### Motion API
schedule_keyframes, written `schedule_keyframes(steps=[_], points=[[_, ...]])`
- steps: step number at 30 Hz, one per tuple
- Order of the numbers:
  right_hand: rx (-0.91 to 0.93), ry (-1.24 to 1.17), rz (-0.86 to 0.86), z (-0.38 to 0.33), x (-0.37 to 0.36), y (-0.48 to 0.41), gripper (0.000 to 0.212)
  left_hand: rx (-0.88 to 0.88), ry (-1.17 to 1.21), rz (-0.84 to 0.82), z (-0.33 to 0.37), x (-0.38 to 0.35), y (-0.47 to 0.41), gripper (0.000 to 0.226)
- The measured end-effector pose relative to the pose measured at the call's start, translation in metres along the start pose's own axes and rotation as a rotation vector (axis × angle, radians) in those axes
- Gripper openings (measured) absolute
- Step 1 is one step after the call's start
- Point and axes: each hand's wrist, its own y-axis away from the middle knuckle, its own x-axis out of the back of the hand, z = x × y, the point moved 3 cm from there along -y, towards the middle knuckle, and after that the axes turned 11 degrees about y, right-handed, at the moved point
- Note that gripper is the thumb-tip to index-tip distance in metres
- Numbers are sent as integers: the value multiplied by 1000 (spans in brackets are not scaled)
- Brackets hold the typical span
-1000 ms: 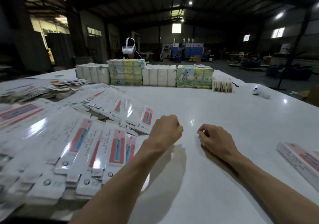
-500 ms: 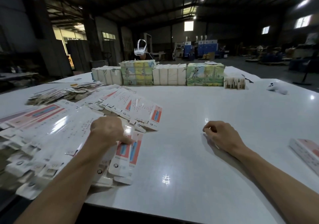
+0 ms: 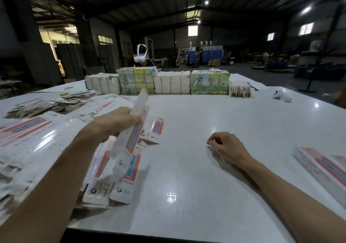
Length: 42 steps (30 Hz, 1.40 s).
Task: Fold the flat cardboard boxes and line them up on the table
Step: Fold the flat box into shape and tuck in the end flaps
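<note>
1 flat box (image 3: 135, 137) — left hand (image 3: 119, 122) grips.

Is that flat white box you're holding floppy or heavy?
Probably light: the left hand alone holds the flat white-and-red cardboard box up. Likely fairly stiff: it slants up without drooping, though blurred. Maybe slippery: the pile of flat white boxes shines.
</note>
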Motion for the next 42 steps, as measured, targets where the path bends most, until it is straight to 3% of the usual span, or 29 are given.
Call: schedule_keyframes(steps=[2,5,7,10,15,22,24,27,30,34,40,42], points=[[-4,-93,25,1,1,-1,20,-16,346,-161,11,-36,-4,25],[5,-312,140,3,7,-3,19,120,740,-384,20,-101,-14,39],[16,-381,248,4,13,-6,17,215,851,-485,24,-139,-21,42],[12,-448,373,7,22,-10,21,216,930,-591,30,-180,-31,42],[50,-428,280,12,19,-9,21,67,923,-468,20,-215,-44,57],[113,-281,212,4,17,-10,25,46,976,-461,4,-214,-47,58],[122,-281,200,4,17,-11,21,69,999,-425,7,-214,-45,53],[80,-333,152,2,14,-14,15,48,993,-238,8,-209,-52,33],[53,-428,100,-3,13,-12,14,158,988,-403,9,-213,-38,55],[24,-508,65,-10,16,-5,14,101,1074,-461,10,-218,-38,75],[5,-539,97,-14,25,-7,29,47,950,-426,17,-217,-40,72],[9,-697,53,-12,26,-9,32,74,992,-473,22,-222,-37,73]])
